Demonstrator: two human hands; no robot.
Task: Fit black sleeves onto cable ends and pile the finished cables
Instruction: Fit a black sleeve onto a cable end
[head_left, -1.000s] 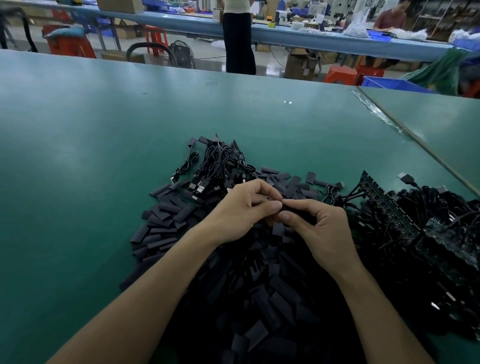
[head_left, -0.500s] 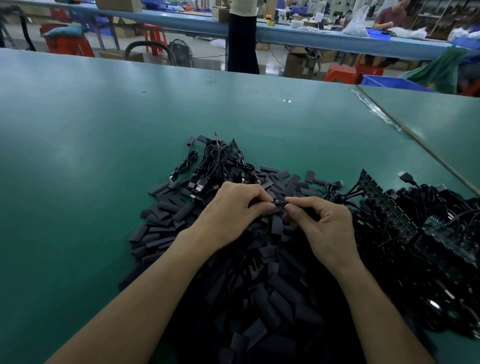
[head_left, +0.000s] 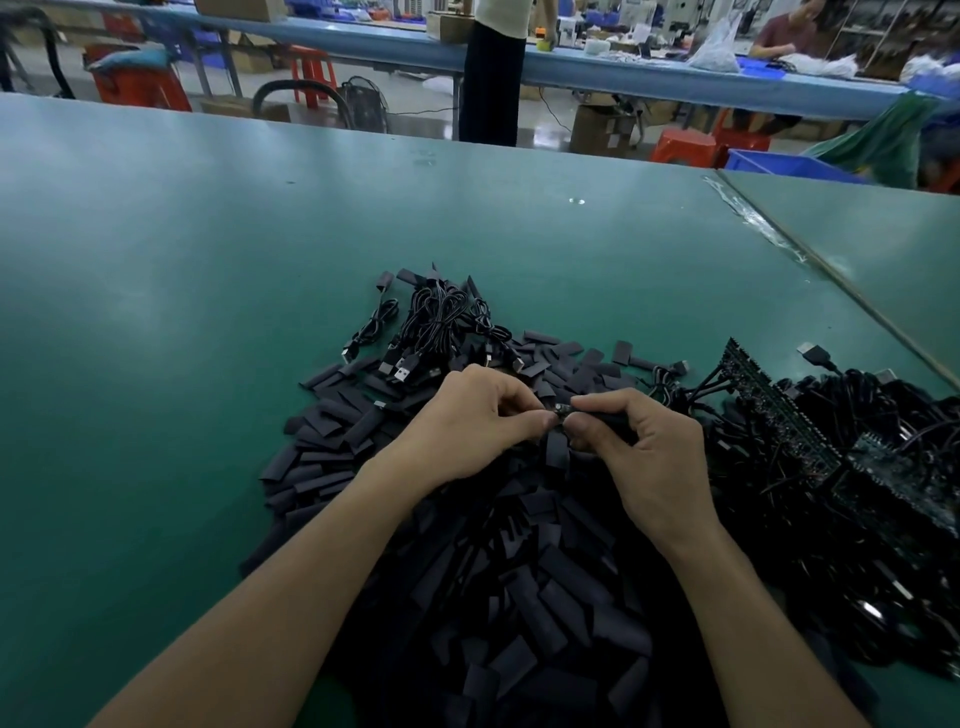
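Cable end (head_left: 561, 410) pinched from both sides by left hand (head_left: 467, 426) and right hand (head_left: 644, 452), just over far part of sleeve heap (head_left: 519, 597). Sleeve on it or not: too small to tell. Small finished pile (head_left: 441, 322) just beyond heap on surface (head_left: 156, 364). Big tangle (head_left: 857, 467) right of heap, likely still undone. Judging early: most of job left.

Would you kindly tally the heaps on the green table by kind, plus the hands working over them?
Sleeve heap: 1
Pile of coiled cables: 1
Cable tangle at the right: 1
Hands: 2, left hand and right hand, both pinching one cable end
Total: 5
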